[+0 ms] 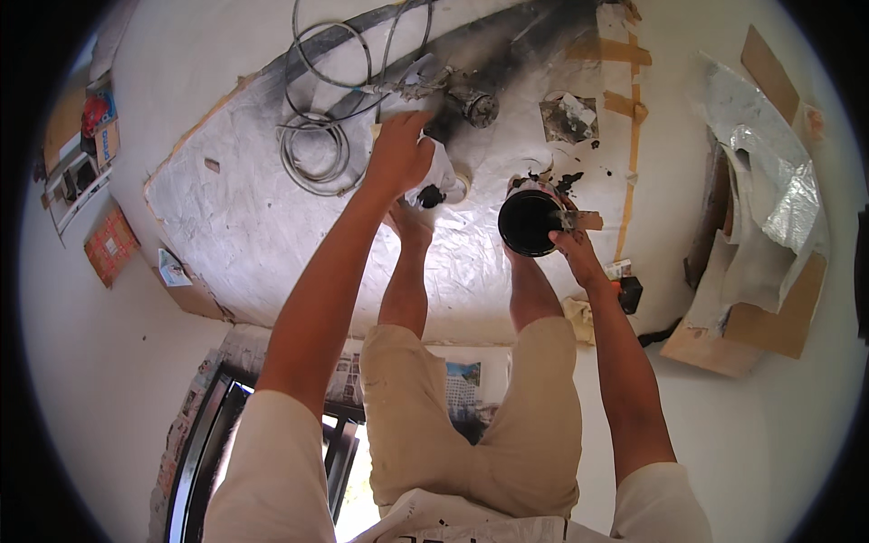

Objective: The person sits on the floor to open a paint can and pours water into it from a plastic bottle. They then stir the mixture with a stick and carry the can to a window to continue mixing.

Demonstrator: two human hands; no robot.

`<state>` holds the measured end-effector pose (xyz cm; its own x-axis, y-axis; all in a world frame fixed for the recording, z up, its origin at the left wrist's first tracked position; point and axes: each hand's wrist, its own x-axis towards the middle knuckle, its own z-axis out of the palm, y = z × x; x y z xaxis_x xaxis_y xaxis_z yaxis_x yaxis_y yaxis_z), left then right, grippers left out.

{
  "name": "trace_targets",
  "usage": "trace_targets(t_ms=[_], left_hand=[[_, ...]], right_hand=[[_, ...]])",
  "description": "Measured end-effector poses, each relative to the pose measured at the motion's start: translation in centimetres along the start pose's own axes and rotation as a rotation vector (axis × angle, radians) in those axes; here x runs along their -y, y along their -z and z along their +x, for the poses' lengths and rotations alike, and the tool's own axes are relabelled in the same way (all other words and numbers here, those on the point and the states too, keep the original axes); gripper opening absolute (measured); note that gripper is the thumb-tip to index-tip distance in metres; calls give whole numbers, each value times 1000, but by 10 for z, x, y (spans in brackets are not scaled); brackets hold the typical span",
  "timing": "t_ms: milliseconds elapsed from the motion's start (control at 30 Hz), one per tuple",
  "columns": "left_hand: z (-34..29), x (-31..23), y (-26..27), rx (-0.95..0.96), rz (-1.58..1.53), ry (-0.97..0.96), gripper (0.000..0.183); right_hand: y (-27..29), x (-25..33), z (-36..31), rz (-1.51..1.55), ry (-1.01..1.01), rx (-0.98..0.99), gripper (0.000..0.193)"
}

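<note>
My right hand [574,250] grips a round can [529,223] of black paint by its right side, thumb at the rim. A flat tool with a paint-smeared blade and a light brown handle [588,220] lies across that rim, beside my thumb. My left hand [400,154] is closed at a crumpled white cloth [438,172], which hangs beside it and is stained black at its lower end. Its fingertips are partly hidden. Just beyond that hand, a spray gun [425,88] with a dark, paint-covered cup [480,109] lies on the sheeting.
Silvery sheeting [244,208] covers the floor, edged with brown tape [628,172]. A coiled grey hose [312,154] lies at left. Black splashes [568,181] and a stained square piece [570,119] are beyond the can. Cardboard and foil sheets [769,208] lean at right.
</note>
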<state>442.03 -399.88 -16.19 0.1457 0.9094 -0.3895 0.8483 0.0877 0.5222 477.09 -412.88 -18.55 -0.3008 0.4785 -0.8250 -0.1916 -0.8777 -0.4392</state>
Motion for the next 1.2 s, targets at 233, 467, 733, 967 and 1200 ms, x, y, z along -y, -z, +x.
trace_targets(t_ms=[233, 467, 733, 967, 1200], left_hand=[[147, 96, -80, 360, 549, 58, 64], [183, 155, -101, 544, 471, 191, 71], [155, 160, -45, 267, 126, 144, 57], [64, 161, 60, 25, -271, 301, 51], [-79, 145, 124, -230, -856, 663, 43]], right_hand=[[7, -55, 140, 89, 45, 74, 95], [-8, -55, 202, 26, 61, 62, 88], [-16, -48, 189, -54, 150, 32, 83], [-39, -44, 81, -306, 134, -493, 65], [-194, 6, -7, -487, 306, -310, 33]])
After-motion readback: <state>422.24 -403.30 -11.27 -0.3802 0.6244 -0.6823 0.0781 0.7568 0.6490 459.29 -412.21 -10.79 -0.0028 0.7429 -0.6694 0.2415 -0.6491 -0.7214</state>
